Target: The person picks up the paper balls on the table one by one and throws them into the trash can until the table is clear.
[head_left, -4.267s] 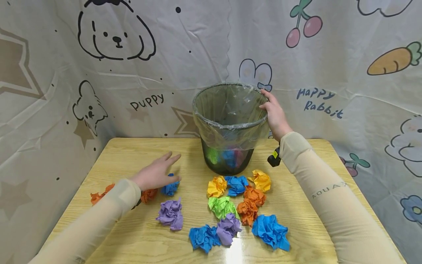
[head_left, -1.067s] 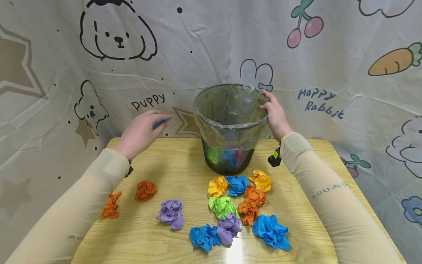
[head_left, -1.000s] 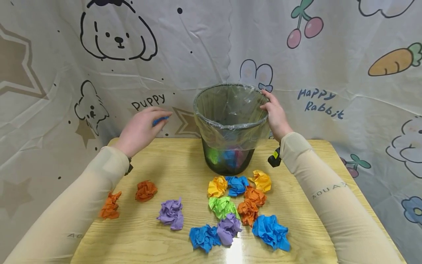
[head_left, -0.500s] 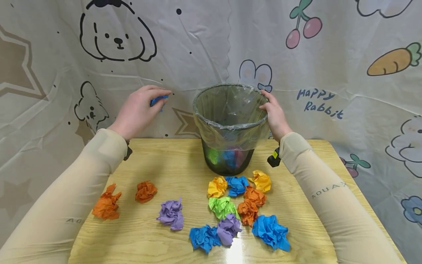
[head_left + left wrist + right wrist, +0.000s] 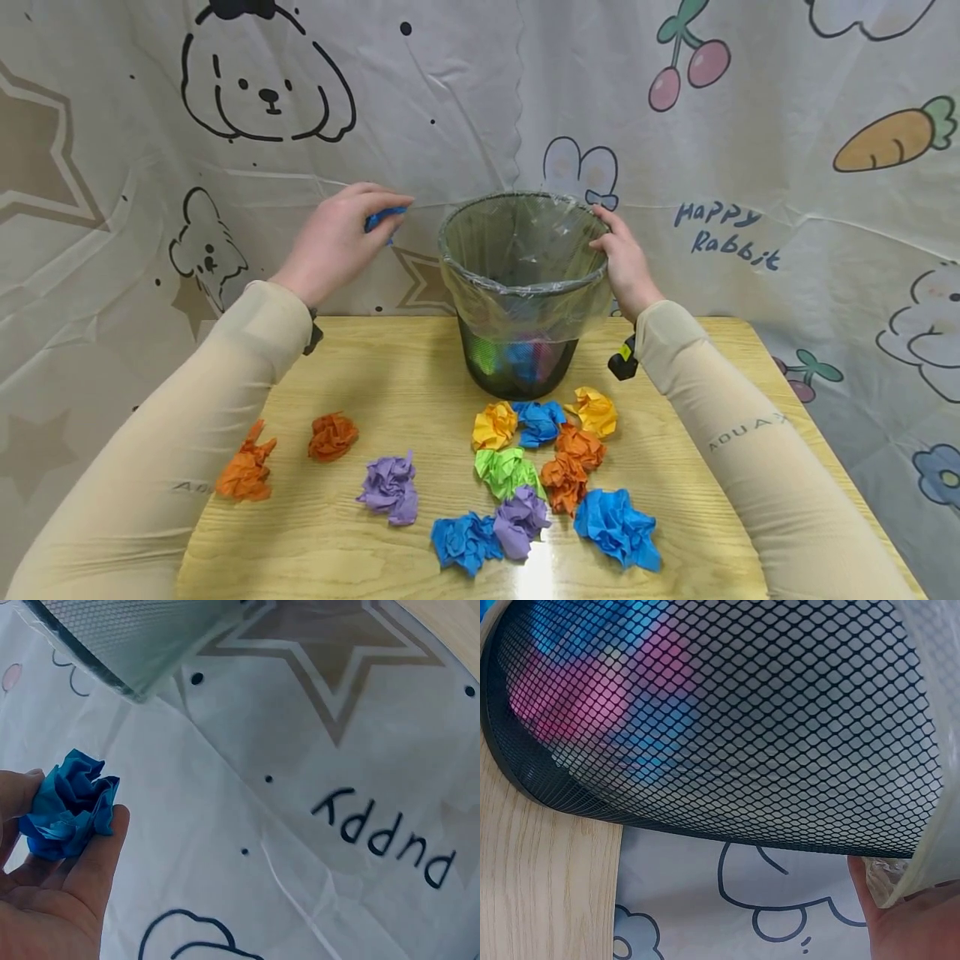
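Wastebasket (image 5: 517, 385) is standing rightward of the left hand (image 5: 337, 237) pinching a blue paper ball (image 5: 71, 806), the right hand (image 5: 628, 262) gripping its rim (image 5: 525, 290).

Head cam's evenly lit, just a white glare patch (image 5: 536, 577) on the table (image 5: 352, 558), nearer the camera than the left hand (image 5: 341, 242) and right hand (image 5: 628, 265). Left wrist cam's dimmer, kinda bluish; right one, the coloured paper (image 5: 574, 697) inside the mesh bin (image 5: 802, 750) looks blurry.
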`<action>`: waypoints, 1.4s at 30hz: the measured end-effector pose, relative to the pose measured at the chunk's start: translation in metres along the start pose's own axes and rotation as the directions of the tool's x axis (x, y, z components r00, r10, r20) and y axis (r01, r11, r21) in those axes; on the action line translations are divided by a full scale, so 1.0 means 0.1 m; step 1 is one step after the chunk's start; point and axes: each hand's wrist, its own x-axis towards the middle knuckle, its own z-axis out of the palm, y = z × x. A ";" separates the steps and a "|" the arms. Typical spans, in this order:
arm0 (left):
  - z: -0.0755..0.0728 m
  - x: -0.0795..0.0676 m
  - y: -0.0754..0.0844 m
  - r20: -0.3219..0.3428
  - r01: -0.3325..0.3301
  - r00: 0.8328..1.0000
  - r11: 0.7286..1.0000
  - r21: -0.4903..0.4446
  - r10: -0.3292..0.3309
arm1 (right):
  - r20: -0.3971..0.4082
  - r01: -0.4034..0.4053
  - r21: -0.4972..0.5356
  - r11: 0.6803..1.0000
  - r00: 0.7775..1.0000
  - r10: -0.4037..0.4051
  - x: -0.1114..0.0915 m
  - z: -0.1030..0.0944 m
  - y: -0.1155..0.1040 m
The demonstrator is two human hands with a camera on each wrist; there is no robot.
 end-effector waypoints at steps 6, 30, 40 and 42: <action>0.10 0.10 0.15 -0.002 -0.025 1.000 0.999 -0.035 0.025 | -0.003 0.006 -0.002 1.000 1.000 -0.006 0.00 0.00 0.01; 0.68 0.36 0.89 0.109 -0.162 0.978 0.974 -0.156 0.180 | -0.001 -0.004 0.014 1.000 1.000 0.004 -0.03 0.01 -0.01; 0.81 0.35 0.95 0.147 -0.159 0.972 0.974 -0.161 0.183 | 0.005 -0.017 0.036 0.999 1.000 0.017 -0.03 0.01 -0.02; 0.81 0.34 0.95 0.150 -0.156 0.972 0.975 -0.157 0.180 | 0.003 -0.014 0.034 0.999 1.000 0.014 -0.02 0.00 -0.02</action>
